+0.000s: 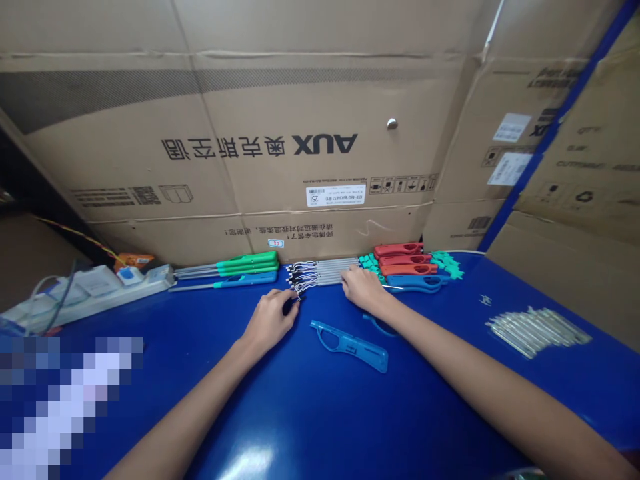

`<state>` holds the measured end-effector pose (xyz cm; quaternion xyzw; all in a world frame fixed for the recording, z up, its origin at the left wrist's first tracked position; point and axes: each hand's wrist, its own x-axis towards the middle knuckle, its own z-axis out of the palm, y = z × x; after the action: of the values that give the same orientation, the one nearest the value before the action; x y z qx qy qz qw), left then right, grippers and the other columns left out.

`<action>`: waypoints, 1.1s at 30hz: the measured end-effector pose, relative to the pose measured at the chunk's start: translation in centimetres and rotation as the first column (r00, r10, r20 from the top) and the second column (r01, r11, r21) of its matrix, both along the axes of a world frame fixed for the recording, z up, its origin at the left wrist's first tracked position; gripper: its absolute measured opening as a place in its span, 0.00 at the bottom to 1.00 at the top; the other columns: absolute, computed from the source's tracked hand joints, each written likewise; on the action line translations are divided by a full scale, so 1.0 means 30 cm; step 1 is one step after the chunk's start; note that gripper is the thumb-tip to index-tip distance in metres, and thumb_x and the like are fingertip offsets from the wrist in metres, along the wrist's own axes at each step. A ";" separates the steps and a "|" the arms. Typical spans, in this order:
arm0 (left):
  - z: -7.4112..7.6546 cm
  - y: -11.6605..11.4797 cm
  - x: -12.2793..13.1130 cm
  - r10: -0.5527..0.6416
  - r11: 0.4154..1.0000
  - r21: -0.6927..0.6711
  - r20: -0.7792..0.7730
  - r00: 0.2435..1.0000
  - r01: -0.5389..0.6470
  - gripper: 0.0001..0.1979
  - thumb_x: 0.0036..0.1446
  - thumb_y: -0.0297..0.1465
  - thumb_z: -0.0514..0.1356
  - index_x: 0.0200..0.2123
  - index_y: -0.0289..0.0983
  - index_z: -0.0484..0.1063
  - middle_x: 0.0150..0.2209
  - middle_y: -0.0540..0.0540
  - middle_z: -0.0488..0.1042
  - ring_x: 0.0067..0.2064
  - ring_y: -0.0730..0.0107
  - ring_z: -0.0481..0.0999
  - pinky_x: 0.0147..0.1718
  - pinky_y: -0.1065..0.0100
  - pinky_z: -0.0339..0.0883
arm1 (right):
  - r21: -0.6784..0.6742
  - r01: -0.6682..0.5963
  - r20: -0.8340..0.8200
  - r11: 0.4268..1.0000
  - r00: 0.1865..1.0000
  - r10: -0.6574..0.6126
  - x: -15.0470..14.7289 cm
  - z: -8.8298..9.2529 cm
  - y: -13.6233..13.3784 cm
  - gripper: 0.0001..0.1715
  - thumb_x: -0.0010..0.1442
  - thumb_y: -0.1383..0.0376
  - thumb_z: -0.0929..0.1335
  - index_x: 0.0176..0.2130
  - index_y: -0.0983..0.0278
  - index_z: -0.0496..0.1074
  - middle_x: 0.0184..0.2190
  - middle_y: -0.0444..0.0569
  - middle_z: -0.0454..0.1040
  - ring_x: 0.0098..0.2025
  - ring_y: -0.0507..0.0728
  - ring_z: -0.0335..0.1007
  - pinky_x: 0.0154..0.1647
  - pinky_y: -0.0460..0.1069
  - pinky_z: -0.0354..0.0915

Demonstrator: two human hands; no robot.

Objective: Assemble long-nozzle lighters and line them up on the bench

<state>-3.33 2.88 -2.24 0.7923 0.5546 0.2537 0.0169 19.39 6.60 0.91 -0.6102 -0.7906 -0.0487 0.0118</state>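
Observation:
A stack of slim metal tubes [325,272] lies at the foot of the cardboard, with black and white wire ends on its left side. My left hand [274,319] is closed in a pinch at those wire ends, on a small black wired piece [301,297]. At the stack's right end, my right hand [364,287] has its fingers closed around the nearest metal tube; its fingertips are partly hidden. A blue lighter handle half [353,348] lies in front of the hands. Another blue handle piece [377,325] is partly covered by my right forearm.
Green lighters [250,263] and a blue one [245,280] lie left. Red handles [405,260], a blue handle [415,283] and small green parts [447,263] lie right. Metal pieces [537,331] are farther right. A power strip [90,297] stands left; cardboard [240,187] walls the back.

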 end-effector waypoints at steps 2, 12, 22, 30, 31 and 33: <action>0.005 -0.004 0.003 -0.004 1.000 -0.006 -0.011 1.000 0.004 0.11 0.60 0.31 0.54 0.42 0.39 0.75 0.42 0.42 0.78 0.46 0.56 0.76 0.45 0.58 0.67 | 0.005 0.004 -0.008 1.000 1.000 -0.004 0.001 -0.001 0.002 0.17 0.66 0.59 0.66 0.51 0.65 0.69 0.50 0.52 0.71 0.47 0.58 0.71 0.47 0.57 0.69; 0.036 -0.019 -0.002 0.037 0.999 -0.002 -0.070 0.997 -0.037 0.13 0.61 0.35 0.53 0.45 0.40 0.74 0.46 0.42 0.79 0.50 0.53 0.74 0.48 0.51 0.59 | 0.036 0.000 -0.130 0.999 0.992 0.005 0.033 0.058 -0.076 0.15 0.65 0.64 0.61 0.47 0.66 0.72 0.47 0.59 0.72 0.46 0.63 0.72 0.44 0.53 0.65; 0.048 0.051 -0.145 0.290 0.957 0.087 -0.179 0.940 -0.278 0.19 0.58 0.30 0.50 0.52 0.36 0.68 0.57 0.31 0.69 0.58 0.42 0.64 0.51 0.39 0.54 | -0.209 -0.159 -0.305 0.965 0.948 0.090 0.251 0.111 -0.211 0.15 0.50 0.61 0.72 0.40 0.61 0.75 0.39 0.47 0.77 0.41 0.57 0.73 0.39 0.47 0.65; 0.079 0.030 -0.118 0.234 0.972 0.084 -0.220 0.947 -0.220 0.19 0.57 0.30 0.50 0.49 0.33 0.70 0.54 0.29 0.71 0.57 0.38 0.63 0.52 0.36 0.51 | -0.329 -0.169 -0.364 0.929 0.931 0.041 0.295 0.090 -0.213 0.22 0.44 0.60 0.75 0.41 0.63 0.74 0.40 0.50 0.75 0.41 0.59 0.71 0.38 0.48 0.64; 0.089 0.015 -0.096 0.171 0.985 0.072 -0.226 0.959 -0.159 0.19 0.56 0.31 0.51 0.49 0.34 0.71 0.53 0.32 0.71 0.57 0.41 0.64 0.53 0.40 0.53 | -0.312 -0.178 -0.385 0.933 0.922 0.047 0.284 0.092 -0.218 0.22 0.46 0.59 0.74 0.41 0.63 0.74 0.39 0.49 0.75 0.40 0.58 0.71 0.37 0.48 0.63; 0.104 -0.023 -0.047 -0.016 1.000 -0.002 -0.228 0.973 0.016 0.18 0.54 0.33 0.55 0.49 0.40 0.72 0.51 0.41 0.74 0.54 0.50 0.68 0.53 0.52 0.59 | -0.268 -0.222 -0.444 0.938 0.892 0.085 0.251 0.094 -0.234 0.21 0.47 0.57 0.73 0.41 0.63 0.74 0.37 0.46 0.75 0.37 0.56 0.70 0.35 0.47 0.62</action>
<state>-4.73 2.18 0.87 0.8207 0.5465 0.1607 -0.0449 26.94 -0.41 3.72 -0.5351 -0.8127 0.2118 0.0915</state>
